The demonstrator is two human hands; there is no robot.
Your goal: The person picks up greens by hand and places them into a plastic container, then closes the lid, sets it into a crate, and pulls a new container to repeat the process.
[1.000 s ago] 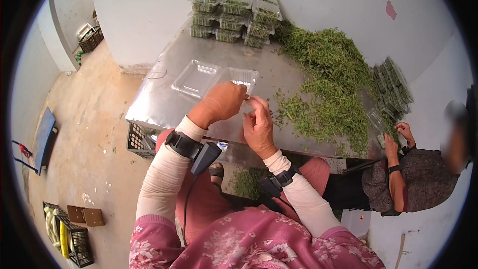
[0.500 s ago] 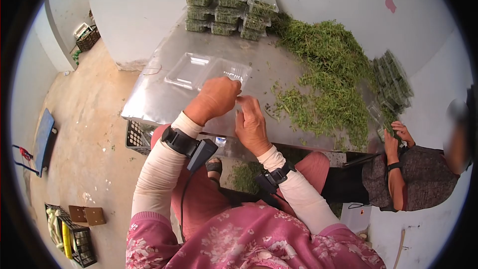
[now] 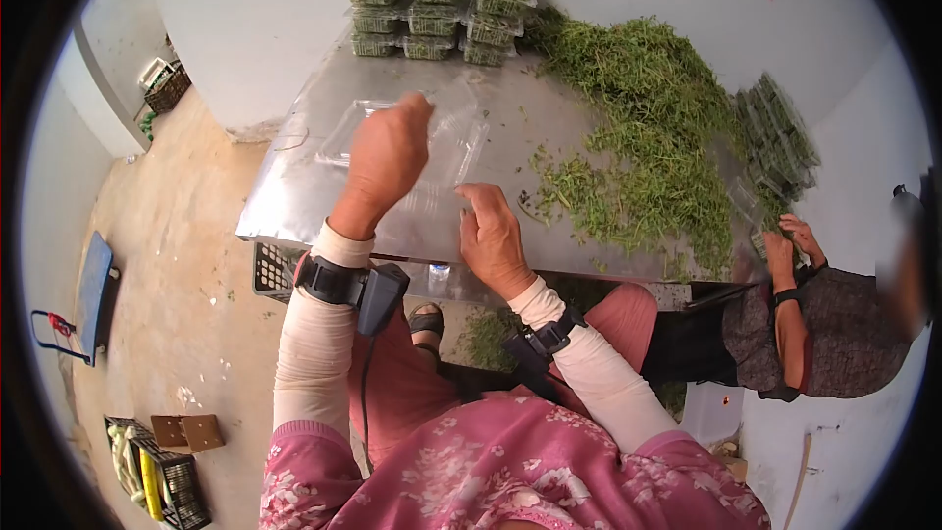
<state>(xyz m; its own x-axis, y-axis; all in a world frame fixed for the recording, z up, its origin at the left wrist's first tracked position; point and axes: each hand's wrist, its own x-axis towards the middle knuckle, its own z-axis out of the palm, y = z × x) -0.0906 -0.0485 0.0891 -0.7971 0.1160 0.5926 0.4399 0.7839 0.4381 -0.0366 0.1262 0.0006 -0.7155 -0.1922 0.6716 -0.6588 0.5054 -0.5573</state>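
A clear plastic clamshell container (image 3: pixel 469 152) lies unfolded on the metal table (image 3: pixel 285 182), its outline partly blurred. My left hand (image 3: pixel 388 157) is over its middle, hiding part of it. The fingers are curled closed near the far side; whether they pinch the thin plastic is hidden. Just in front of the container's near edge is my right hand (image 3: pixel 491 240), thumb and forefinger apart, with nothing visible between them. To the right of both hands spreads a heap of loose green sprigs (image 3: pixel 648 137).
Filled clear boxes (image 3: pixel 427 10) are stacked at the table's back. More filled boxes (image 3: pixel 775 132) stand at the right, where a co-worker's hands (image 3: pixel 790 245) handle greens. A black crate (image 3: pixel 275 270) sits under the near left edge. A blue trolley (image 3: pixel 93 290) is on the floor.
My left hand has moved away from my right hand, up and to the left over the container. My right hand stays near the table's front, its thumb and forefinger now apart.
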